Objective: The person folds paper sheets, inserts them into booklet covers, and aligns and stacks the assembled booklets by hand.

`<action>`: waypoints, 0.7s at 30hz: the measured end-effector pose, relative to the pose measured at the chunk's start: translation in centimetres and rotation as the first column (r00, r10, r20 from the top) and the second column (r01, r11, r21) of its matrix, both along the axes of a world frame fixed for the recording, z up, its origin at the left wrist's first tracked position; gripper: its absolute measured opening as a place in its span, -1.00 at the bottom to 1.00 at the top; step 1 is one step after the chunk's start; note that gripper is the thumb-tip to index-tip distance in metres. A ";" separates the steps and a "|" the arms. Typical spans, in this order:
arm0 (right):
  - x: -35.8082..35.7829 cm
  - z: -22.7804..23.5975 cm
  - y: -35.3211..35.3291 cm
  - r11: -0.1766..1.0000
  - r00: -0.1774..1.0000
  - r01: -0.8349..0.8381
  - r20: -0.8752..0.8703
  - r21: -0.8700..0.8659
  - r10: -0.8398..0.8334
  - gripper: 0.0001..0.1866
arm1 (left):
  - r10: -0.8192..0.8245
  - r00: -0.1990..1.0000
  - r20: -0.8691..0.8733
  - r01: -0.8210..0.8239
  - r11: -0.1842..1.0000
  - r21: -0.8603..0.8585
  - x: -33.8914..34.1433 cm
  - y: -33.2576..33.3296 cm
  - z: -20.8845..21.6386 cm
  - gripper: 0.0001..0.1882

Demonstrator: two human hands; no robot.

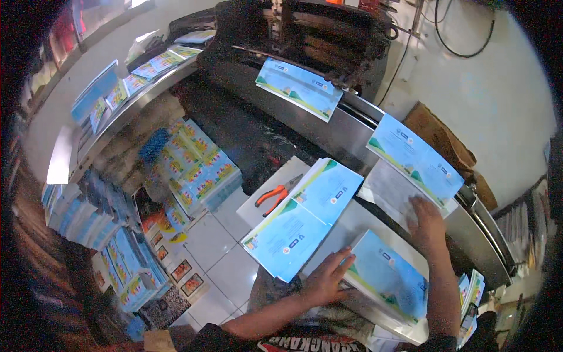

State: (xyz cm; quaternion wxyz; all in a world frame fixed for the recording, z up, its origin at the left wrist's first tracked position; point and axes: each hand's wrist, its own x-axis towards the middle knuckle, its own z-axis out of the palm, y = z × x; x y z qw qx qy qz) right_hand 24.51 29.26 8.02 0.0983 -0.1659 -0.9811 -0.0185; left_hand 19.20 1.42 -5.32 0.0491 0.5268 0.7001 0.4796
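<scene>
My left hand (329, 278) rests against the left edge of a thick stack of blue printed sheets (390, 273), its fingers stretched out over the corner. Right of it, my right hand (426, 222) is raised at the lower edge of a blue printed sheet (415, 154) draped over the machine's metal rail. Motion blurs its fingers, so whether they pinch that edge is unclear. Beside my left hand lies another pile of blue printed sheets (302, 217), in two parts. Orange-handled pliers (272, 196) lie just beyond that pile on a pale board (249, 206).
A second blue sheet (299, 88) hangs farther along the rail (363, 114). Tall stacks of colourful printed booklets (196, 164) stand on the tiled floor (214, 240) at left. More booklets (135, 85) line a curved metal ledge (132, 108). Brown cardboard (440, 132) leans behind the rail.
</scene>
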 end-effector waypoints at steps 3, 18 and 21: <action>7.1 1.0 -6.0 0.976 0.979 0.077 0.201 -0.201 -0.036 -0.26 | 0.028 1.000 0.009 -0.029 0.999 0.025 0.1 0.1 0.1 -0.08; 12.5 9.4 -10.8 0.835 0.888 0.422 0.344 -0.354 -0.303 -0.72 | 0.028 0.968 0.250 -0.018 0.999 -0.043 0.1 -0.1 -0.1 0.12; 12.1 11.4 -5.7 0.889 0.847 0.447 0.365 -0.096 -0.387 -0.68 | -0.004 0.979 0.205 0.003 1.000 0.004 0.0 0.3 -0.4 0.09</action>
